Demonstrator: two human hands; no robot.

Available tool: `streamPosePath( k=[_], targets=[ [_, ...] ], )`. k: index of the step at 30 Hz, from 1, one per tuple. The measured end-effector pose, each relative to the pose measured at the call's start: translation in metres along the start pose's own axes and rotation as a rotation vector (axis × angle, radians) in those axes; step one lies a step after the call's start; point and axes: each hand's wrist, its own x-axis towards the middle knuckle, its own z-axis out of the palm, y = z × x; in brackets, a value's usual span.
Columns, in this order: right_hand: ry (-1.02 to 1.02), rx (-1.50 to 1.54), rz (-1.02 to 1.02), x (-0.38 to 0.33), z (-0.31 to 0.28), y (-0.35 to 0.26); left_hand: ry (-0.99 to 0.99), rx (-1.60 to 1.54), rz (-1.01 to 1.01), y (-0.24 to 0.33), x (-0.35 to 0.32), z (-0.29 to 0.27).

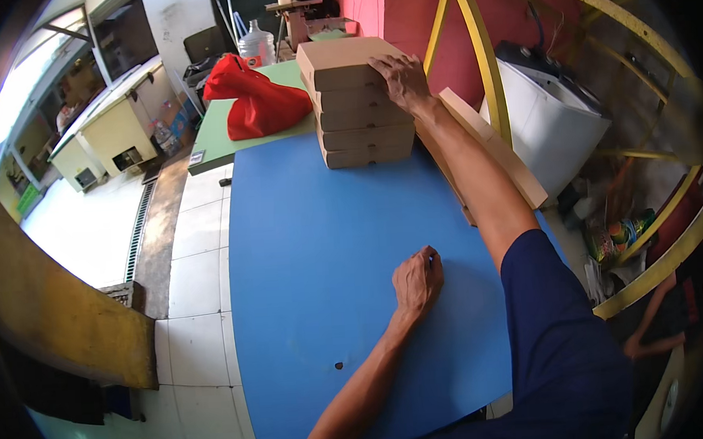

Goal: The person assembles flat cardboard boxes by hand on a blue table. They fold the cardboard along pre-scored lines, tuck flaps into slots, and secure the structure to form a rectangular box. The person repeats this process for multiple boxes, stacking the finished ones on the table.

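Note:
A stack of several brown cardboard boxes (362, 127) stands at the far end of the blue table (313, 245). My right hand (402, 80) reaches across to the right front corner of the top box (335, 61), its fingers spread and resting on it. Nearer to me, my left hand (418, 283) lies on the tabletop with its fingers curled in, and nothing shows in it. Partly behind my right forearm, long brown cardboard pieces (499, 152) lean along the table's right side.
Left of the stack, a red cloth bundle (258, 101) sits on a green table (216, 131). A clear plastic jug (256, 45) is behind it. Yellow metal framework (490, 61) and a white washing machine (545, 122) are at the right. White floor tiles (195, 347) run along the left.

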Motion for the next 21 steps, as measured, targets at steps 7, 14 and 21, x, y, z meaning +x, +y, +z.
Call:
streamPosePath(
  k=[7, 14, 21],
  targets=[
    [0.414, 0.092, 0.144, -0.056, -0.035, -0.028, 0.022, 0.135, 0.063, -0.01, 0.011, -0.007],
    [0.089, 0.121, 0.667, -0.298, -0.047, 0.052, -0.023, 0.115, 0.006, 0.004, 0.007, -0.008],
    [0.141, -0.043, 1.001, -0.453, -0.032, 0.107, -0.135, 0.132, -0.047, 0.017, 0.01, -0.007]
  ],
)
